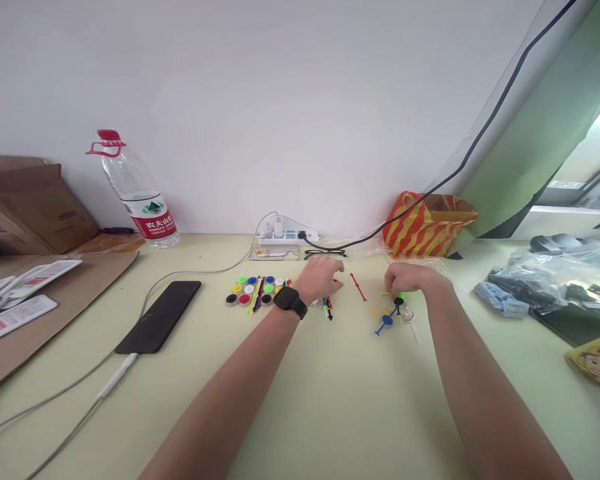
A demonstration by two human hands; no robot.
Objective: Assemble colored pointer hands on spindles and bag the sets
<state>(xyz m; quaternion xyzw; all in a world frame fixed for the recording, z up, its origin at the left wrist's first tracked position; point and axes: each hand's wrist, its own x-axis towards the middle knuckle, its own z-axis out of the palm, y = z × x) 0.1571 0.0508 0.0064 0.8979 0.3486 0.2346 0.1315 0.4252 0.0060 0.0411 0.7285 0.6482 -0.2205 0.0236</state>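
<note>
Discs (244,300) in several colours stand in two clusters on the desk (330,407), left of the left hand, with a bundle of thin coloured arrows (257,295) lying between them. More arrows (329,308) fan out just below the left hand (321,277), whose fingers curl loosely near something red; whether they grasp it cannot be told. One red arrow (359,287) lies alone on the bare stretch between the two hands. The right hand (410,277) is bent downward over a small group on the right, its fingertips hidden, so I cannot tell whether it pinches a piece or merely touches one. In that group a blue disc (387,321) sits on a blue arrow, a whitish piece (409,316) has a pale arm reaching toward the near side, and a black disc (399,302) lies close by, with bits of green and yellow showing around them. Judging by this layout, a handful of discs and arrows are already paired on the right, while most remain loose on the left and in the middle, so the work looks well short of finished.
</note>
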